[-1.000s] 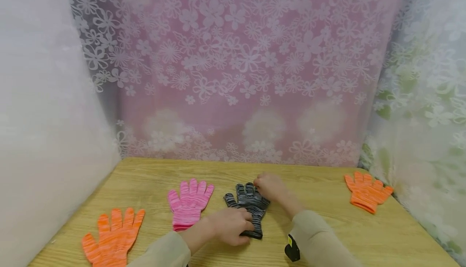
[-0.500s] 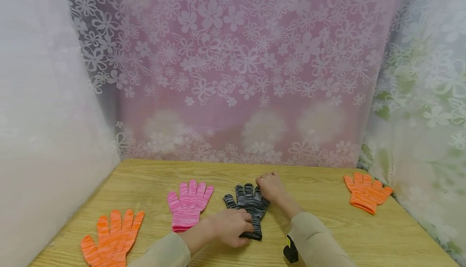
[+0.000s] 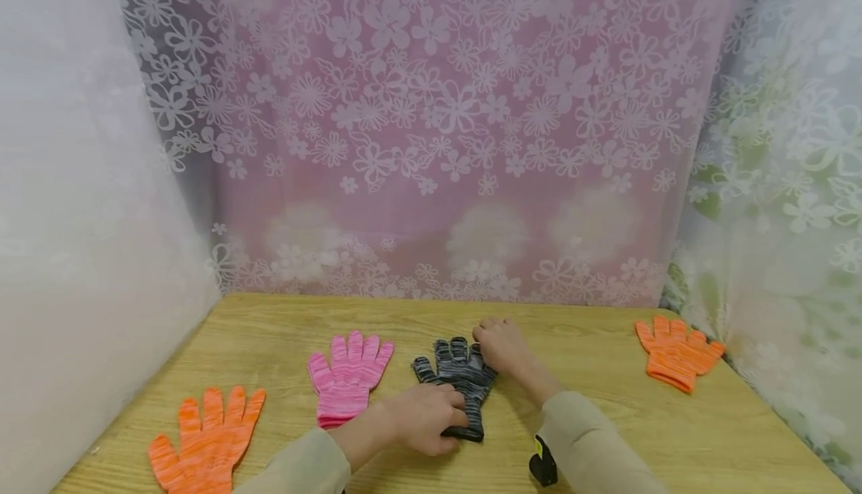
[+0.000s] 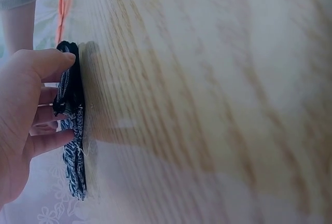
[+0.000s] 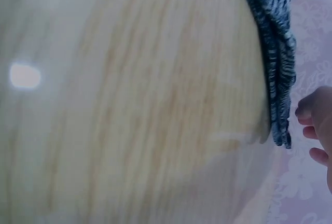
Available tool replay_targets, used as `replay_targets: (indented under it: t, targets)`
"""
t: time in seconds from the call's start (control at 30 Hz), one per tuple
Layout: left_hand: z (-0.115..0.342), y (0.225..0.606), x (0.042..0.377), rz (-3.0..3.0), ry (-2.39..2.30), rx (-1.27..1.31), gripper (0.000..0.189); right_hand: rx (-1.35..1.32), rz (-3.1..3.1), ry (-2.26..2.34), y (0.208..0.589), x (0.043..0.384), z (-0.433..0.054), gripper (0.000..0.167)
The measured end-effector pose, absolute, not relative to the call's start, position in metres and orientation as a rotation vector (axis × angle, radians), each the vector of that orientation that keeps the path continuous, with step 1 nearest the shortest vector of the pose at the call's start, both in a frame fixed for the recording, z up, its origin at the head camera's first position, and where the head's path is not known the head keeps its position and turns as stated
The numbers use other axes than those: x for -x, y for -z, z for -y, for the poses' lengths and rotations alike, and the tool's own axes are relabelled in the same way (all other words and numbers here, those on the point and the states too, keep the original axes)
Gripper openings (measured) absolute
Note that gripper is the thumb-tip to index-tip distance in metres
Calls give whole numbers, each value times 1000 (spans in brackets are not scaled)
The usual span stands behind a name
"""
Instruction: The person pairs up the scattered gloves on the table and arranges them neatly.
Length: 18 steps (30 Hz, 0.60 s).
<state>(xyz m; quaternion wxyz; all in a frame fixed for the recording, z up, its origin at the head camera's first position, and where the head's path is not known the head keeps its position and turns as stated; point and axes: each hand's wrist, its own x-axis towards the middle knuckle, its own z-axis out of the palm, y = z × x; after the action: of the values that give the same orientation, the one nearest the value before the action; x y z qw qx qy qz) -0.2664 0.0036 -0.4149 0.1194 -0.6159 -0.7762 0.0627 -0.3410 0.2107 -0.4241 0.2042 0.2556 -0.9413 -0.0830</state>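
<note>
A black-and-grey knit glove (image 3: 471, 378) lies flat on the wooden table, fingers pointing away from me. My left hand (image 3: 427, 419) rests over its cuff end. In the left wrist view the thumb (image 4: 59, 60) touches the black cuff edge, while the other fingers reach over the glove, spread apart. My right hand (image 3: 501, 344) is at the glove's far right fingertip and overlaps it in the head view. From the right wrist, its loosely bent fingers (image 5: 311, 105) show a small gap to the glove, with nothing held.
A pink glove (image 3: 350, 382) lies just left of the left forearm. One orange glove (image 3: 212, 441) is at the front left, another orange glove (image 3: 680, 355) near the right table edge. Flower-patterned curtains (image 3: 438, 142) enclose the table's back and sides.
The right hand has shifted slightly at the glove's far right fingertip, its fingers now more over it. The left hand and the gloves have stayed in place.
</note>
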Motion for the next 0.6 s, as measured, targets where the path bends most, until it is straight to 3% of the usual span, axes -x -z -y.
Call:
replay_targets:
  t: [0.6]
  targets:
    - [-3, 411, 263, 2300, -225, 1793, 26, -749, 2806, -48, 421, 327, -214, 12]
